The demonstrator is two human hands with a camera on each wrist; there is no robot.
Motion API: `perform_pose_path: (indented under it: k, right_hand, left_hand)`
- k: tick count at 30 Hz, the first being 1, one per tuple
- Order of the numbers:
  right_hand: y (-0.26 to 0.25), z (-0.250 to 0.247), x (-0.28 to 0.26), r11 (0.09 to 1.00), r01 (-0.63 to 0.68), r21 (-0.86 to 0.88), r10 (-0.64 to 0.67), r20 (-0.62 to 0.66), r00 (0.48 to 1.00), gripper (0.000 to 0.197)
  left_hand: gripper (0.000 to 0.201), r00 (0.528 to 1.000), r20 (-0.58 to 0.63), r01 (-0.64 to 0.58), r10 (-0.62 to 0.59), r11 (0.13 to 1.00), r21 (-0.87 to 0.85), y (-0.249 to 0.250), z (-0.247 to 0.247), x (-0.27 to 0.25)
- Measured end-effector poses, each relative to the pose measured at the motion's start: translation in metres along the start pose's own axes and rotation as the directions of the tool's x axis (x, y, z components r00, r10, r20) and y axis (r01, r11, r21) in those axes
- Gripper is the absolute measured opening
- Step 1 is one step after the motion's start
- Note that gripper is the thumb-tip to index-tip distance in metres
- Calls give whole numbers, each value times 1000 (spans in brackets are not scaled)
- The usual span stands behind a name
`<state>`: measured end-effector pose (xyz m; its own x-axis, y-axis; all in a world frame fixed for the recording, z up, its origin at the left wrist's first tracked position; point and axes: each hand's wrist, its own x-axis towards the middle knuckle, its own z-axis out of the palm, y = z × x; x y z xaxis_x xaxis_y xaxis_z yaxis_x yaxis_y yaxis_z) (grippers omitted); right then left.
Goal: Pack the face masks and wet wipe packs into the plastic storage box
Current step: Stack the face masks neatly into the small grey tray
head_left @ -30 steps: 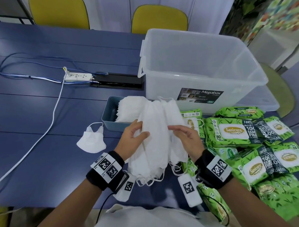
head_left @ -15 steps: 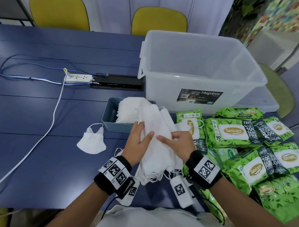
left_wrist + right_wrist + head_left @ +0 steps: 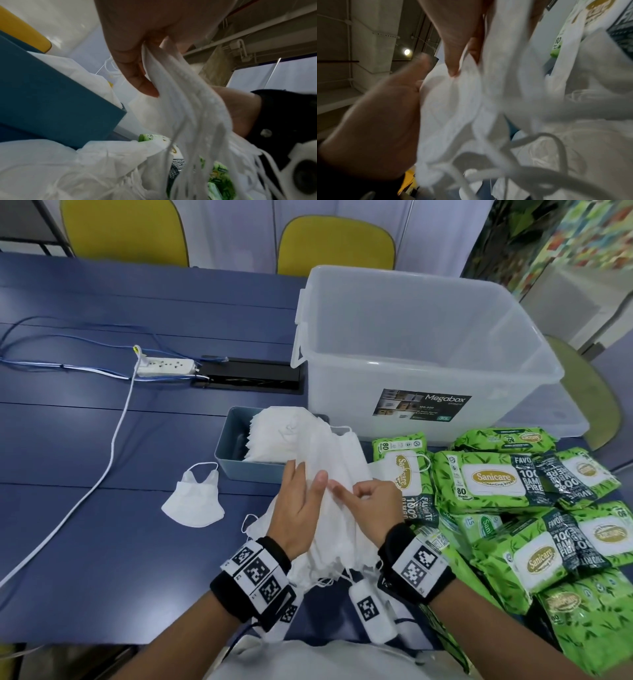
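Both hands are on one bundle of white face masks (image 3: 337, 501), held just above the blue table (image 3: 102, 542) near its front edge. The left hand (image 3: 298, 518) has its thumb and fingers wrapped around one side, and the right hand (image 3: 371, 505) pinches the other side with curled fingers. Ear loops dangle off the bottom.

These look super light and floppy, so I'd squeeze the stack around the middle, not grab the loops, or it'll fan out and shed masks.

More masks sit in the small blue-grey bin (image 3: 233, 446) just behind, and one loose mask (image 3: 193, 501) lies off to the left. Green Sanicare wet wipe packs (image 3: 493, 481) are piled on the right. The Megabox storage box (image 3: 411, 337) behind looks empty.
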<state>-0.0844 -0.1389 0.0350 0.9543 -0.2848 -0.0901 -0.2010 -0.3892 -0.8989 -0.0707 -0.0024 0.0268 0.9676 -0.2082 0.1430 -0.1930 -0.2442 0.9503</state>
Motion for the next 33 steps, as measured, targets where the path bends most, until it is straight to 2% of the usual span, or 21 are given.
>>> perform_pose_path:
  k: [2, 5, 7, 8, 9, 10, 12, 13, 16, 18, 21, 25, 28, 31, 33]
  right_hand:
    - [0, 0, -1, 1000, -3, -12, 3, -5, 1000, 58]
    - [0, -11, -1, 996, -47, 76, 46, 6, 999, 32]
    - [5, -24, 3, 987, -65, 150, 67, -4, 998, 18]
    - [9, -31, 7, 978, -67, 197, 72, -19, 997, 14]
    - [12, -38, 9, 969, -66, 238, 75, -29, 997, 13]
    - [12, -44, 11, 959, -62, 277, 73, -30, 997, 16]
    - [9, -50, 13, 932, -33, 361, 45, -24, 999, 23]
    - [6, -52, 13, 915, -6, 403, 18, -24, 1000, 26]
    - [-3, -52, 12, 864, 18, 503, -17, -7, 1000, 28]
    - [-8, -47, 10, 851, 23, 525, -28, 2, 1000, 27]
    - [-15, -35, 6, 872, 72, 485, -69, -25, 997, 28]
    - [-17, -18, -1, 906, 159, 392, -174, 1, 985, 29]
    - [-14, -14, -3, 925, 173, 340, -208, 70, 976, 22]
    - [-8, -19, 2, 945, 145, 292, -176, 83, 981, 27]
    - [-9, -25, 5, 935, 138, 326, -150, 12, 989, 51]
  left_hand:
    - [27, 1000, -8, 12, -11, 998, 55, 1, -1, 1]
    - [33, 994, -82, 74, -66, 993, 89, -7, -10, 8]
    - [44, 972, -151, 180, -179, 984, -10, -14, -23, 17]
    - [40, 958, -175, 216, -226, 973, -77, -15, -30, 21]
    - [28, 951, -181, 227, -252, 962, -149, -13, -35, 22]
    - [19, 951, -171, 224, -258, 955, -196, -9, -39, 22]
    - [20, 958, -147, 210, -245, 953, -218, -6, -42, 23]
    - [26, 967, -136, 189, -216, 964, -189, -8, -43, 23]
    - [61, 995, -70, 65, -70, 995, -76, -17, -38, 22]
    - [66, 999, -34, -14, 12, 998, -55, -11, -32, 21]
    - [39, 999, -35, 17, -20, 995, -96, -8, -20, 21]
    - [40, 986, -20, 146, -167, 912, -383, 6, -11, 19]
    - [21, 988, -42, 124, -146, 937, -326, 10, -11, 20]
    - [31, 990, -89, 89, -111, 971, -221, -1, -17, 22]
    - [49, 991, -99, 72, -88, 985, -160, -4, -23, 25]
